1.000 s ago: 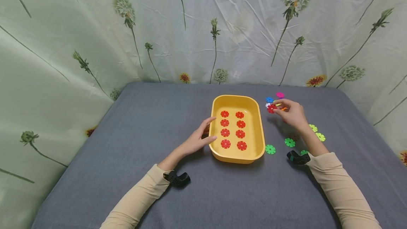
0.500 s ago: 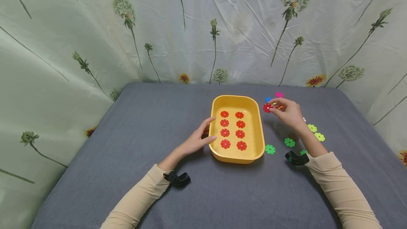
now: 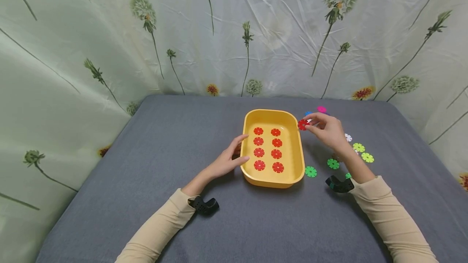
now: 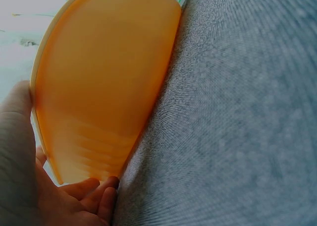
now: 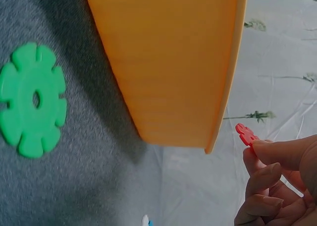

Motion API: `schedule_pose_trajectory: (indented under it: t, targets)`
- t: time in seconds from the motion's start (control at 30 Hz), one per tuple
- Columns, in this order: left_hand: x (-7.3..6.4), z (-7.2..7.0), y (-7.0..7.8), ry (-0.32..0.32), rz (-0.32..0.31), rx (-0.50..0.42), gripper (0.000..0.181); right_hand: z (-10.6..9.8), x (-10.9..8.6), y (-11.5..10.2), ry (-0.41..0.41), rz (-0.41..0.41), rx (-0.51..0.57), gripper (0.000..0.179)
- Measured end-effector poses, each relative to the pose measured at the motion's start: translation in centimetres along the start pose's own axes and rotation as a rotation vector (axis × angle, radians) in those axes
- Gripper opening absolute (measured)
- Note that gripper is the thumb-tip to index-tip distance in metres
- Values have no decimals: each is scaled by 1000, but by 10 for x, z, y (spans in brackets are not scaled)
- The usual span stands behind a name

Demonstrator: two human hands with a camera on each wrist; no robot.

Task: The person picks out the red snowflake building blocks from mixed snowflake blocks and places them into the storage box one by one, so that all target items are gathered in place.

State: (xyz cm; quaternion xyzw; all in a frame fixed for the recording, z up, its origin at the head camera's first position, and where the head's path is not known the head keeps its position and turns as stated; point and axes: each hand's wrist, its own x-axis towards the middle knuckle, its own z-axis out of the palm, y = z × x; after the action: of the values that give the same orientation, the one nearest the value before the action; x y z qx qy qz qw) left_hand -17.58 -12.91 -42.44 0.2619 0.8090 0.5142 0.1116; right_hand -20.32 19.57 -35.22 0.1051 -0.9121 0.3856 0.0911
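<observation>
A yellow plastic tub [image 3: 292,151] stands on the grey cloth, with red notched snowflake discs [image 3: 277,143] laid in two columns on its floor. My left hand [image 3: 226,160] holds the tub's left side. In the left wrist view the thumb reaches the rim and the other fingers lie against the outer wall [image 4: 104,77]. Between thumb and fingertips, my right hand [image 3: 328,132] pinches another red snowflake disc [image 3: 302,124]. That disc is at the height of the tub's rim, overlapping its upper right edge in the head view.
Right of the tub lie loose snowflake discs: a green one [image 3: 310,171] close to its wall, another green one [image 3: 333,164], yellow-green ones [image 3: 358,147], a white one [image 3: 348,137] and a pink one [image 3: 321,109]. My right hand and forearm partly cover the others. A flower-printed curtain [image 3: 285,44] hangs behind.
My right hand has moved left with the red snowflake disc, from above the loose discs to the tub's right rim. My left hand and the tub have stayed put.
</observation>
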Motion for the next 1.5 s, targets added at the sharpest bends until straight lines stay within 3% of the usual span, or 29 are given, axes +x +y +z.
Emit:
schedule_pose_trajectory:
  t: [1.0,1.5]
  targets:
    - [0,1,-1,3,-5,5,69,15,-7,-25,-106,-62,77,22]
    - [0,0,0,1,-5,3,68,24,-9,-30,-135,-143,78,20]
